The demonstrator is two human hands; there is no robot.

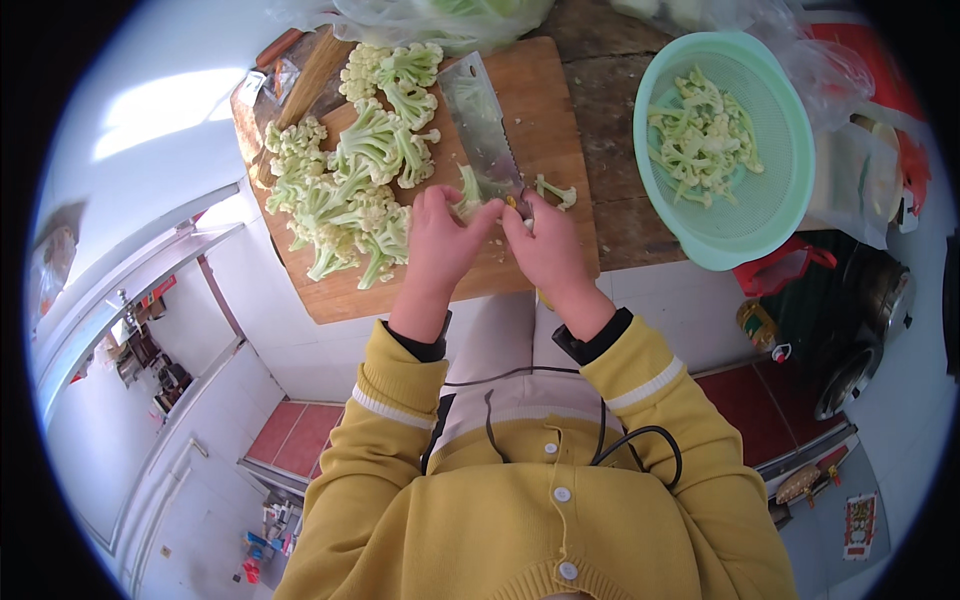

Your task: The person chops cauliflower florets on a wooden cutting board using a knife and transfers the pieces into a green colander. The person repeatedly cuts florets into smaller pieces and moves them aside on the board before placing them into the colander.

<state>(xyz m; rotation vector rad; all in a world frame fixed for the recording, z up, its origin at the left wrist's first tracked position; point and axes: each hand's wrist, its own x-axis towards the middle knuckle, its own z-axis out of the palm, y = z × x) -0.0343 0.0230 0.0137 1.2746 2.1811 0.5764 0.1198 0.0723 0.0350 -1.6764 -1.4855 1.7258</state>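
Observation:
Pale green-white cauliflower florets (352, 195) lie heaped on the left half of a wooden cutting board (547, 97). My left hand (450, 232) has its fingers on a cauliflower piece (470, 187), pinching it at the board's middle. In my right hand (549, 238) is the handle end of a broad-bladed kitchen knife (480, 112); its blade points away from me over the board. Beside the right hand lies a small cut floret (556, 191). A mint-green plastic colander (649, 150) at the right holds cut cauliflower pieces (705, 135).
Behind the board are clear plastic bags with greens (465, 19). A straw brush (319, 71) lies at the back left. More plastic bags (840, 82) stand beyond the colander. Below the table at the right are an oil bottle (756, 325) and dark metal pots (889, 300).

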